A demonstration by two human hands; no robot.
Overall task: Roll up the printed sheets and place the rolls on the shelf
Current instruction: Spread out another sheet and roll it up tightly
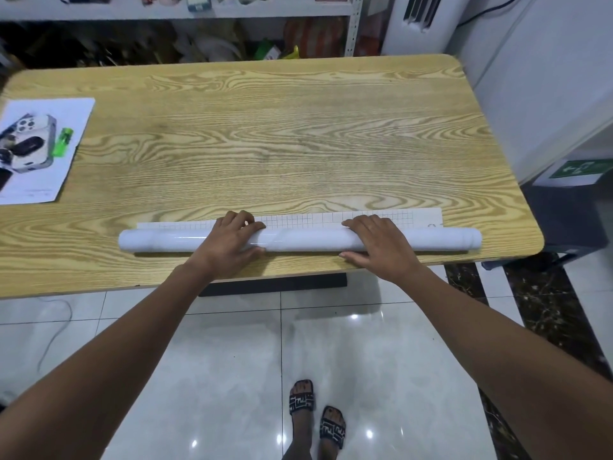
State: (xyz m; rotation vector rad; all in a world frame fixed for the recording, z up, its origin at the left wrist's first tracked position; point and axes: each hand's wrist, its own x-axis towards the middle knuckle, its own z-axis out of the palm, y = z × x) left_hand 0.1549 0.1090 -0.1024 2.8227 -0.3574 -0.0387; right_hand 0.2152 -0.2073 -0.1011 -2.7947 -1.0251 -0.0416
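One white roll [300, 240] lies along the tabletop's [298, 127] near edge, with a gridded strip flat just beyond it. Left hand [232, 240] and right hand [378, 247] grip it, fingers curled over the top. Far left, one printed sheet [71, 111] carries one phone [41, 134] and one green lighter [63, 142]; the cluttered shelf [282, 9] stands behind.

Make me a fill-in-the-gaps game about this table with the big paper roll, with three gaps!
The left hand and right hand both hold the white roll on a table made of ____.
The flat strip beyond the white roll shows a ____ of small squares.
The lighter on the paper sheet at the left is coloured ____.
Missing words: wood; grid; green.
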